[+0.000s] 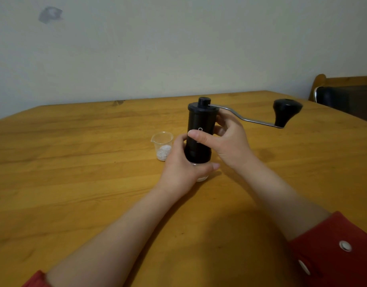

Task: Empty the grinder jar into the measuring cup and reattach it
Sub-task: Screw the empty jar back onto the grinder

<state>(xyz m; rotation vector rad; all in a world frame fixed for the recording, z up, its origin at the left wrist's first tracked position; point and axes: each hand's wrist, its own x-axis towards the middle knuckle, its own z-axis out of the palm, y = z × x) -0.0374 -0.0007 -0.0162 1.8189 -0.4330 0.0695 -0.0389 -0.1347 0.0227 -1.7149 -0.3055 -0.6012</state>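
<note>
Apparently reattaching, as the measuring cup (158, 144) holds powder. The left hand (179, 168) curls round the jar (201, 178), the right hand (226, 141) wraps the grinder body (199, 121); next, twist snug.

Dim warm light, soft wide-angle blur

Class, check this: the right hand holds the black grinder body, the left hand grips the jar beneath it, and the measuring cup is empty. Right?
One error: the head view shows white grains in the measuring cup. The right hand does hold the grinder body, and the left hand grips the jar beneath it.
</note>
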